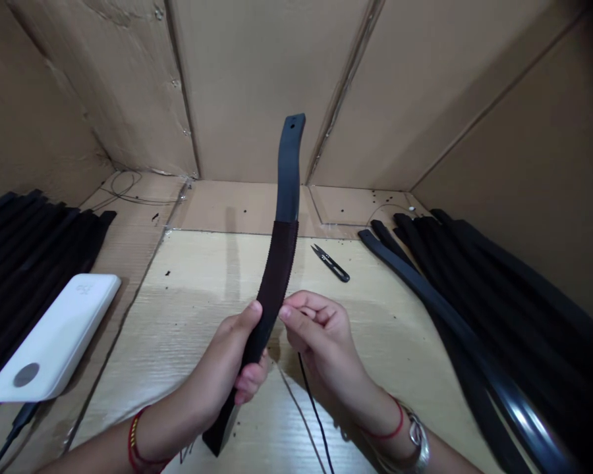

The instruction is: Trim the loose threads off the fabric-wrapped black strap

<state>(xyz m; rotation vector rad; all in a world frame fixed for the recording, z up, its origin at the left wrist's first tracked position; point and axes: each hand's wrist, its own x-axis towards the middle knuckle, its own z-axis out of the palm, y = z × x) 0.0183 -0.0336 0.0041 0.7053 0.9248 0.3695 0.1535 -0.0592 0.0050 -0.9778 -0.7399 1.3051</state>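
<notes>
Dark brown fabric forms a sleeve (pixel 280 257) around the middle of a long curved strip (pixel 288 168). I have this strip raised over the pale work surface (pixel 202 283), between its left and right edges. Its bare, blue-grey upper end, pierced by one hole, rises past the far edge; its black lower end points toward the near edge.

Left hand (pixel 227 355): wrapped around the lower part of the strip, thumb on the front face, fingers behind.

Right hand (pixel 321 329): thumb and forefinger pinched together at the right side of the sleeve. I cannot tell whether they grip the fabric or a thread. A thin black cord (pixel 315 411) hangs below this hand and runs to the near edge.

Black snips (pixel 326 259) lie near the far edge, right of the strip, points toward it. Along the right edge I read a glossy bare strip (pixel 425 286) beside a pile of dark strips (pixel 494 283). Beyond the left edge, a white power bank (pixel 62 332) lies just beside a second dark pile (pixel 34 250).
</notes>
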